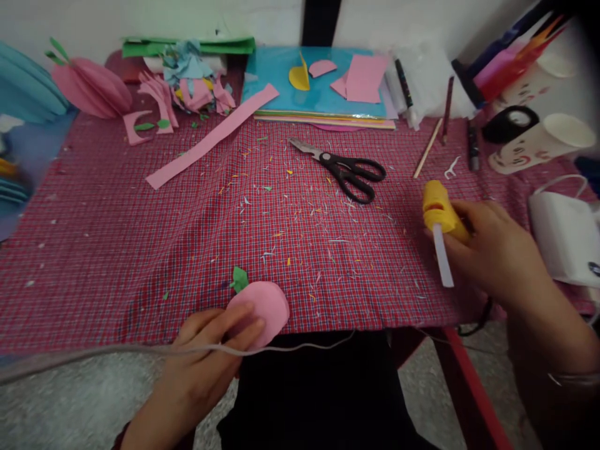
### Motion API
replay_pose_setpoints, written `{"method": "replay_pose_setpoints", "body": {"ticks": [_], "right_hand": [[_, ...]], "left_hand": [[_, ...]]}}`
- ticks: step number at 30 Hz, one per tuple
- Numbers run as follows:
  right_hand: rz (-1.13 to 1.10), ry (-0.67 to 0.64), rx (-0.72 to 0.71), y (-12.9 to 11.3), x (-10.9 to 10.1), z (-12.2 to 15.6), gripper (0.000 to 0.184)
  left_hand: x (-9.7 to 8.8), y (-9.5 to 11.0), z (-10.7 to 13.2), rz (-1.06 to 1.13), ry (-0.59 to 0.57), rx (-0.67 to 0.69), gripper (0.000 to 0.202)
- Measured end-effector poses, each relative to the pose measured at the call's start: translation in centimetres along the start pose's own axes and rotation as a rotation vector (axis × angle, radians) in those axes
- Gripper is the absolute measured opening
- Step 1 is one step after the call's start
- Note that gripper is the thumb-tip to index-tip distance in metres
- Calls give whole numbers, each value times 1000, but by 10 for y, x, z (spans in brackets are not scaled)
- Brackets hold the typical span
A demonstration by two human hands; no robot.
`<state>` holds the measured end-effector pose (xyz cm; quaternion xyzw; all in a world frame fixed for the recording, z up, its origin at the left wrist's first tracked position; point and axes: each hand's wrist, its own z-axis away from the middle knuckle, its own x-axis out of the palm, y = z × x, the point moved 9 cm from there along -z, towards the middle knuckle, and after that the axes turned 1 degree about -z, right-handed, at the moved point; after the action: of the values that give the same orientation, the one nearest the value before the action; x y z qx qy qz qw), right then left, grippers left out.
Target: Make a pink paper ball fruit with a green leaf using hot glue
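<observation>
My left hand pinches a round pink paper piece at the table's near edge, with a small green paper leaf at its top. My right hand is wrapped round a yellow glue gun. A white glue stick pokes out of the gun's back end. Black-handled scissors lie on the red checked tablecloth between the two hands, farther back.
A long pink paper strip, a pink paper fruit model, paper scraps and stacked coloured sheets lie at the back. Paper cups, pens and a white container sit right. A thin cord crosses near my left hand.
</observation>
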<state>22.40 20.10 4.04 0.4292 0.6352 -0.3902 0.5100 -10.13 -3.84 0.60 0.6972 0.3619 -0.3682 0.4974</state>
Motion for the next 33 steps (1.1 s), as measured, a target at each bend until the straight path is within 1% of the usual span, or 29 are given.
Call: {"method": "replay_pose_setpoints", "body": {"ticks": [3,7,12,16,19,21,23,26,28,30,31,32,33], "right_hand": [[41,-3,39,8,5,-5,48],[74,-43,67,13,13,-9,49],[51,-68,107,19,17,-11,50],[29,-88,129,19,16,-12,43],[-32,-69,214,22,15,-11,48],[-59,-25,261,25,14,-12,48],[-70,7,258,26,16,-16,45],[-77,24,172,21,17,-26,43],[-70,52,105,9,10,-28,43],[-83,97,28,-19,-6,-21,46],[-120,112,-44,-43,-14,-14,48],[-174,104,-153,-74,-21,-3,48],[-231,65,-277,-109,-25,10,47]], "left_hand": [[0,8,-3,-85,2,73,38],[-4,16,-8,-107,5,125,33],[-4,16,-8,-108,10,126,35],[0,17,-5,-158,-18,161,39],[0,21,-5,-216,-37,211,42],[-3,25,-8,-211,-20,248,43],[-6,30,-13,-164,-10,287,41],[-6,37,-18,-150,-24,356,39],[-8,40,-20,-181,4,384,38],[-8,41,-21,-197,26,392,38],[-7,41,-19,-199,27,400,37],[-5,41,-18,-202,23,410,36],[-2,40,-15,-209,21,417,37]]}}
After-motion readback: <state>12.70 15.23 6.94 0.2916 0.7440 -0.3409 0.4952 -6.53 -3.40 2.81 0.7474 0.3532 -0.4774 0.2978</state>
